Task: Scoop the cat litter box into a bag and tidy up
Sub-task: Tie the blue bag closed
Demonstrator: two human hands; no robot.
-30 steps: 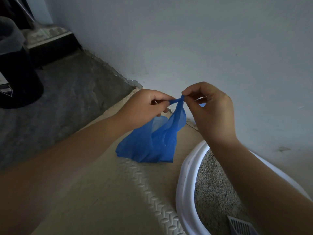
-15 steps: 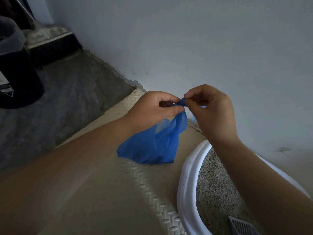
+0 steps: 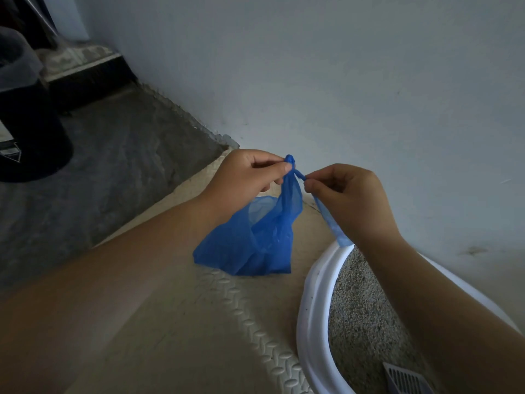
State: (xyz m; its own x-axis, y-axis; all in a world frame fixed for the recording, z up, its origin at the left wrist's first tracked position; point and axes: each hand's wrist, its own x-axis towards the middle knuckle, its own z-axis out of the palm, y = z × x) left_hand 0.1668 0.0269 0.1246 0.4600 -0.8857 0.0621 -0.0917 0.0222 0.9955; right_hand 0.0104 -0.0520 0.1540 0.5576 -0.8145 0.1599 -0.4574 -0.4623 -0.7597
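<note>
Pale wall (image 3: 341,81) is taking up the top and right of the view, meeting a rough grey concrete floor (image 3: 113,166) on the left. Beige foam mat (image 3: 184,336) with an embossed edge strip is running from the wall toward the camera.

White litter box (image 3: 309,322) is sitting on the mat at lower right, by the wall, with grey litter (image 3: 363,322) showing inside. The right forearm is crossing over it. Black bin (image 3: 28,123) with a grey liner is standing on the concrete at far left, well apart from the mat.

Blue bag (image 3: 255,243) is resting its bottom on the mat just left of the box rim, its top drawn up into a twisted neck. Left hand (image 3: 247,177) is pinching that neck, thumb and forefinger curled onto it. Right hand (image 3: 349,197) is pinching 1 twisted strand coming off the neck, fingers curled. The strand's loose end is hanging past the wrist toward the box rim; cannot tell if it is touching.

Grey slotted scoop (image 3: 406,379) is lying in the litter at the bottom edge, only 1 corner showing.
</note>
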